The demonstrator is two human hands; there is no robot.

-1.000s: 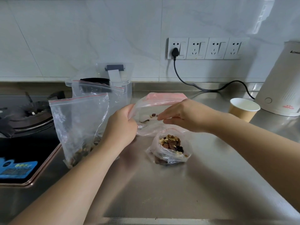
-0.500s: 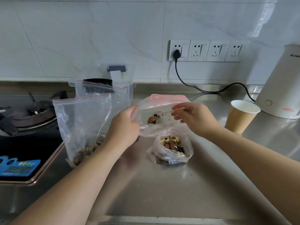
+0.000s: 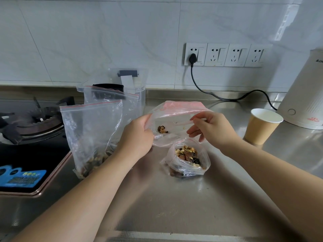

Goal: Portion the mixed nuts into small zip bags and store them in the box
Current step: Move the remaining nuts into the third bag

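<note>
My left hand (image 3: 135,137) grips the left edge of a small zip bag (image 3: 176,119) with a red strip, lifted over the counter; a few nuts (image 3: 162,129) lie inside it. My right hand (image 3: 211,127) pinches that bag's right rim, holding the mouth apart. Below it, on the counter, an open small bag of mixed nuts (image 3: 187,157) stands upright. Two tall zip bags (image 3: 94,130) with nuts at the bottom lean at the left. Behind them stands a clear plastic box (image 3: 138,81) with a black latch.
A gas hob (image 3: 29,126) fills the left side. A paper cup (image 3: 262,125) stands at the right, beside a white kettle (image 3: 304,95) whose black cord (image 3: 218,96) runs to the wall sockets. The steel counter (image 3: 174,206) stretches toward me.
My right hand has drawn out of the lifted bag and moved right to pinch its rim. A small clump of nuts now lies in that bag.
</note>
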